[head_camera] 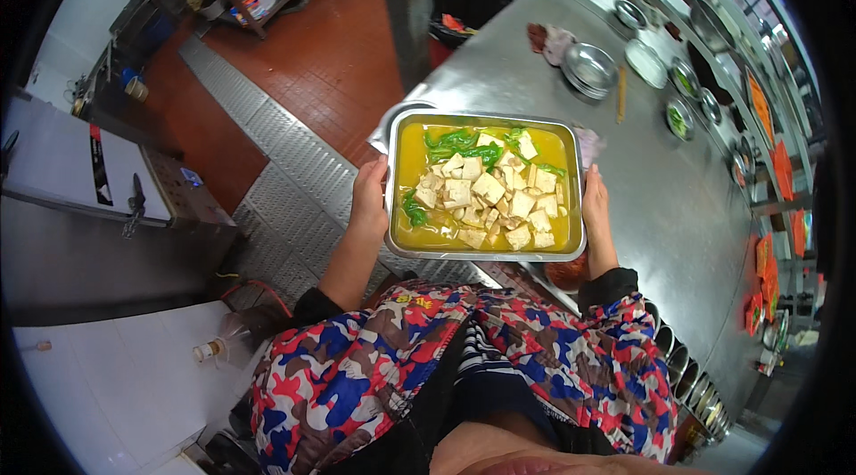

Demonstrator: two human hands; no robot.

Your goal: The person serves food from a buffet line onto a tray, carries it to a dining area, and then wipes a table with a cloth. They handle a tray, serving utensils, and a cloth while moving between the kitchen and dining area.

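Between my two hands I hold a rectangular stainless steel tray (487, 254) in front of my body. Tofu cubes (489, 188) lie in its yellow broth (441, 238), heaped mostly towards the middle and right. Green leafy vegetables (461, 146) float along the far side, with another bit near the left wall. My left hand (370, 197) grips the tray's left side. On the opposite side my right hand (596, 204) presses against the right wall, thumb side up. The fingers under the tray are hidden.
A steel worktable (659, 207) extends on the right, with stacked metal bowls (590, 70), a yellow stick (621, 95) and shelves along its far side. Black-lined bins (468, 4) stand past a grey post (404, 14). Metal drain grating (294, 134) crosses the red tiled floor (321, 60). A white-lidded chest (80, 161) is at left.
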